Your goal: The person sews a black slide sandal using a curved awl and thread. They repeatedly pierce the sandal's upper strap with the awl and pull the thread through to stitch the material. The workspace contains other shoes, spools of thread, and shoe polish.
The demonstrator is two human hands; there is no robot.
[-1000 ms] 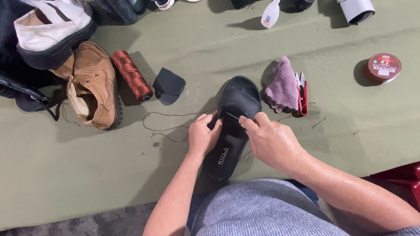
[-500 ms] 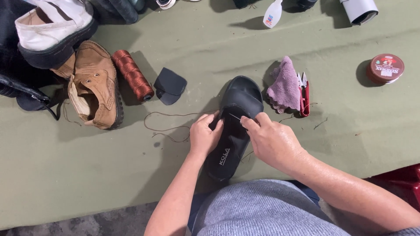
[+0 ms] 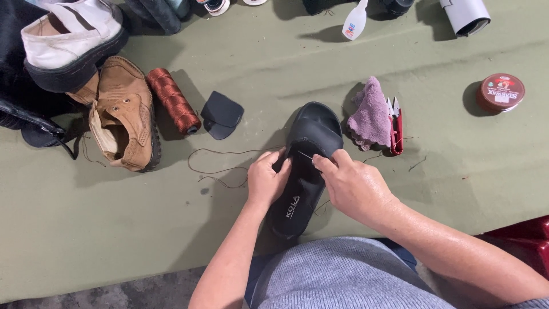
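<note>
Lying lengthwise on the green table [image 3: 446, 189], toe pointing away from the person, a black slide sandal [image 3: 306, 171] shows a broad upper strap and pale lettering on its footbed. The left hand [image 3: 267, 178] grasps the sandal's left edge just below the strap, fingers curled over the rim. The right hand [image 3: 353, 186] pinches a thin needle [image 3: 307, 155] between thumb and forefinger at the strap's lower edge; the remaining fingers are folded in. A dark thread [image 3: 220, 163] trails in loops from the sandal to the left across the table. Near the toe lie a purple cloth [image 3: 370, 114] and red snips [image 3: 395, 127]; farther left lie a black patch [image 3: 221, 113], a reddish-brown thread spool [image 3: 172, 100] and a tan shoe [image 3: 127, 113]. Compared with the earlier frames, sandal, hands and thread keep almost the same positions.
</note>
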